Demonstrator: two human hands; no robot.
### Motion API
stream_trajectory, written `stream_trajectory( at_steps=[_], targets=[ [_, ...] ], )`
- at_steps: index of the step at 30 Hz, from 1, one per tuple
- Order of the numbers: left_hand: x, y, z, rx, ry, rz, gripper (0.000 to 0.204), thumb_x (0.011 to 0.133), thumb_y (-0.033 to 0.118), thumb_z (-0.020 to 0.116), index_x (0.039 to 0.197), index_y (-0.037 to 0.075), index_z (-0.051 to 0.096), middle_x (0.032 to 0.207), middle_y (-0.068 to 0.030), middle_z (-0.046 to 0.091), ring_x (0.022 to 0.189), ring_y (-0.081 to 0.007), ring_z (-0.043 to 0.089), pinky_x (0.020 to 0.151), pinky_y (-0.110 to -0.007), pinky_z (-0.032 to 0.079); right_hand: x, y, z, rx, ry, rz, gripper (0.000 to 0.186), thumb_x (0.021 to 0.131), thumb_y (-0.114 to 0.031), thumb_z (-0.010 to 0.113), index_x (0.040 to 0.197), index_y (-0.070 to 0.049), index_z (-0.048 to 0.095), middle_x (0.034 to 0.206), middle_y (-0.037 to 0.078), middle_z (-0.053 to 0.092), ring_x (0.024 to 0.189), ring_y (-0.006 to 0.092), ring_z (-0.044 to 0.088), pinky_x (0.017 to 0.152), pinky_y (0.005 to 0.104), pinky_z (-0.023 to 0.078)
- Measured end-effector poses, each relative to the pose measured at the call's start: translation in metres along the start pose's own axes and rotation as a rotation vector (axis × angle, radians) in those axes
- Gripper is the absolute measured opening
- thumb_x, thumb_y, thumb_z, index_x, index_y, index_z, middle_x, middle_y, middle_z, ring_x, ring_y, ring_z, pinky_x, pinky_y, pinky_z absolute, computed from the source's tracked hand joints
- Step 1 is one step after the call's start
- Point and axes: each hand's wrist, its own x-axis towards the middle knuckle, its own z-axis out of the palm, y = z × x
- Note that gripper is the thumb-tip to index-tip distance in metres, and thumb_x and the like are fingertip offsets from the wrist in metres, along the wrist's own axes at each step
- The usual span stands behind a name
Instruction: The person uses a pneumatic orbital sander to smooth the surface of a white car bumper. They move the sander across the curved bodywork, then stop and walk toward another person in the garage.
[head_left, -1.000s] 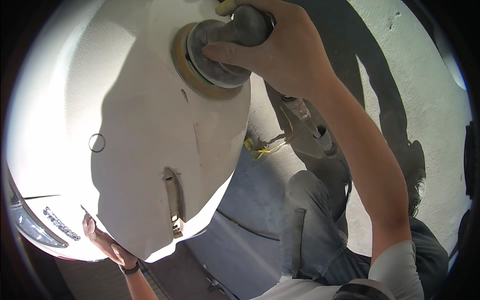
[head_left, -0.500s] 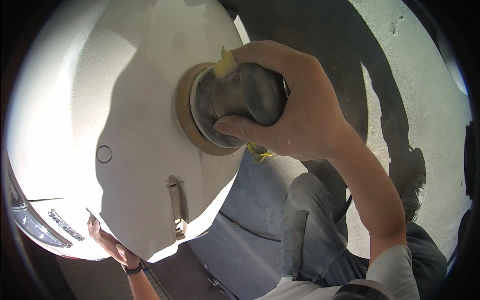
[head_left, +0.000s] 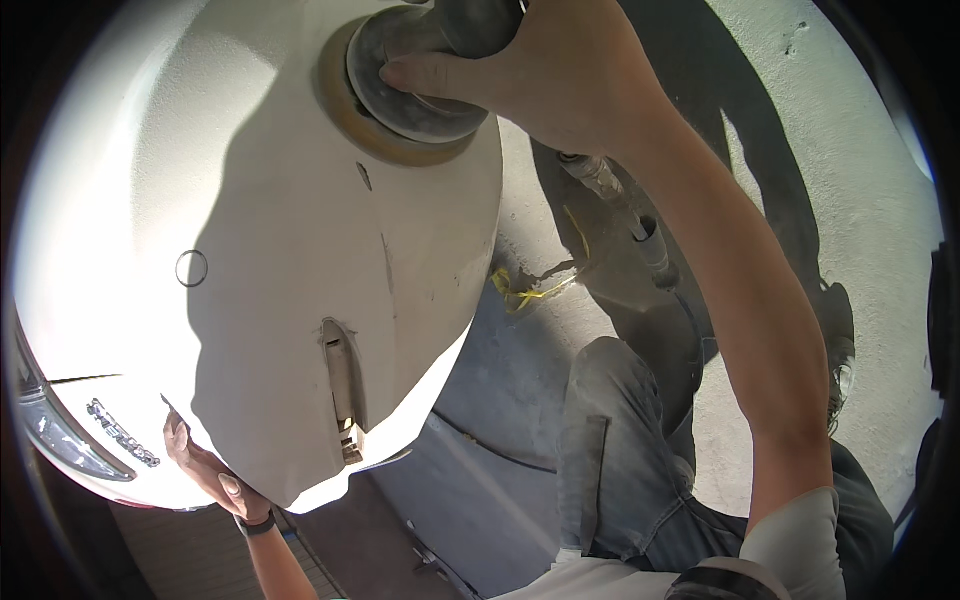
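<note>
My right hand (head_left: pixel 565 90) is closed around a round grey air sander (head_left: pixel 415 80) with a tan pad, held against the upper part of a large white car body panel (head_left: pixel 280 220), near its right edge. A metal hose fitting (head_left: pixel 600 180) extends below that hand. Dark scuffs mark the panel beneath the sander, and a recessed slot (head_left: pixel 340 380) runs lower down. My left hand (head_left: pixel 210 465) grips the panel's lower-left edge, fingers over it, beside a chrome badge (head_left: pixel 120 432) and a clear lamp (head_left: pixel 65 440). Sunlight and shadow split the white surface.
Rough pale concrete ground (head_left: pixel 860 220) lies at the right, crossed by dark shadow. A thin yellow strip (head_left: pixel 525 290) lies on the ground beside the panel. My bent knee (head_left: pixel 610 420) in grey trousers is at lower centre, beside a grey surface (head_left: pixel 500 390) crossed by a dark cable.
Half a second ago the sander had moved down and right over the scuffs; now it is back up and left, slightly higher than one second ago. My left hand stays at the edge.
</note>
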Motion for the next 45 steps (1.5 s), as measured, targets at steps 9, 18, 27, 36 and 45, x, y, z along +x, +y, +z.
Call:
stream_trajectory(
  at_steps=[9,18,27,36,45],
  targets=[
    [0.029,0.054,0.007,0.083,-0.033,0.114,0.087,0.104,0.073,0.031,0.154,0.003,0.041,0.159,-0.0245,0.037,0.151,-0.0417,0.034,0.125,-0.062,0.026,-0.006,0.022,0.020,0.069,0.171,-0.075,0.039,0.081,-0.020,0.088,0.111,-0.005,0.067,0.086,0.012,0.068,0.090,0.0295,0.071,0.086,0.0405,0.055],
    [0.026,0.049,0.005,0.070,-0.034,0.100,0.086,0.104,0.073,0.031,0.155,0.004,0.041,0.159,-0.0262,0.037,0.152,-0.0420,0.033,0.125,-0.062,0.026,-0.009,0.013,0.032,-0.007,0.334,-0.119,0.038,0.081,-0.023,0.089,0.106,-0.005,0.068,0.086,0.013,0.069,0.082,0.0283,0.071,0.078,0.0393,0.056],
    [0.029,0.047,0.006,0.068,-0.045,0.117,0.085,0.104,0.072,0.032,0.153,0.004,0.042,0.159,-0.0252,0.037,0.151,-0.0423,0.034,0.124,-0.061,0.027,-0.006,0.004,0.030,-0.027,0.308,-0.065,0.039,0.082,-0.024,0.089,0.104,-0.002,0.067,0.081,0.010,0.067,0.078,0.0247,0.069,0.076,0.0368,0.056],
    [0.026,0.048,0.008,0.025,-0.044,0.096,0.083,0.104,0.071,0.035,0.155,0.006,0.042,0.160,-0.0242,0.037,0.151,-0.0415,0.036,0.124,-0.061,0.027,-0.035,0.031,0.050,-0.009,0.367,-0.215,0.041,0.077,-0.022,0.090,0.108,-0.005,0.071,0.096,0.014,0.073,0.082,0.0288,0.074,0.075,0.0385,0.059],
    [0.028,0.050,0.010,0.007,-0.006,0.124,0.085,0.104,0.072,0.038,0.154,0.004,0.043,0.158,-0.0234,0.039,0.151,-0.0404,0.036,0.123,-0.059,0.029,-0.084,0.021,0.079,-0.130,0.335,-0.358,0.056,0.056,-0.020,0.101,0.103,-0.014,0.070,0.104,0.009,0.067,0.080,0.0242,0.076,0.061,0.0363,0.063]
  ],
)
